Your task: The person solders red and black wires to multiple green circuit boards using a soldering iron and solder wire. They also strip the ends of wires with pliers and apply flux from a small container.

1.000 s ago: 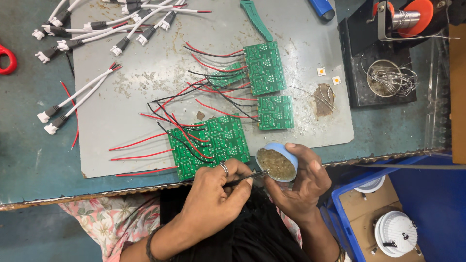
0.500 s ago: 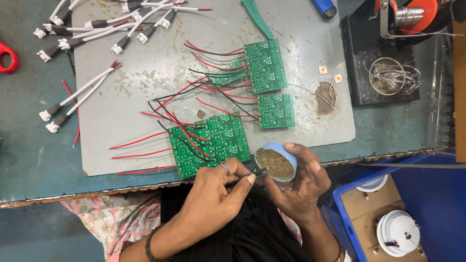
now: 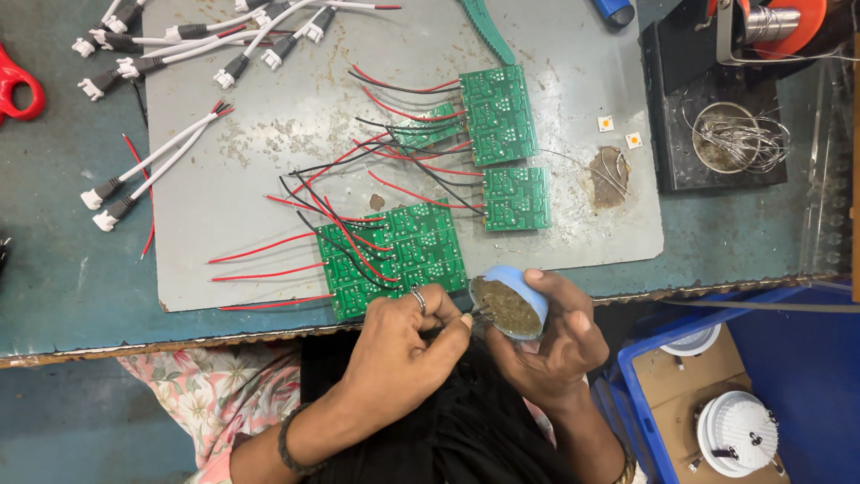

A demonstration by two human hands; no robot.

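Holding the small blue pot [image 3: 509, 303] of brownish paste in your right hand [image 3: 551, 345], fingers wrapped round its underside, you had it tipped toward you at the near edge of the bench. Your left hand [image 3: 399, 345] was closed in a pinch on a thin dark tool [image 3: 473, 315], its tip at the pot's rim; whether it touched the paste, I could not tell.

Judging by how things lay, the work looked partly done. Several boards already carried red and black wires [image 3: 358, 237], which suggested their joints were made, but the tip was at the paste rather than on a board, so more appeared to be left.

Counted, there were four green circuit boards: the large one [image 3: 394, 255] just beyond your knuckles, a tall one [image 3: 498, 115] farther back, a smaller one [image 3: 517, 199] between them, and a narrow one [image 3: 428, 136] half under the wires. All lay on one grey mat [image 3: 269, 170]. Two small white squares [image 3: 620, 131] sat on the mat's right edge. The white-plug cable leads [image 3: 152, 166] at left and top numbered roughly ten; the tangle hid an exact count. One black tray [image 3: 681, 134] held a round tin of wire wool [image 3: 727, 136], and one blue bin [image 3: 645, 421] stood below the bench.
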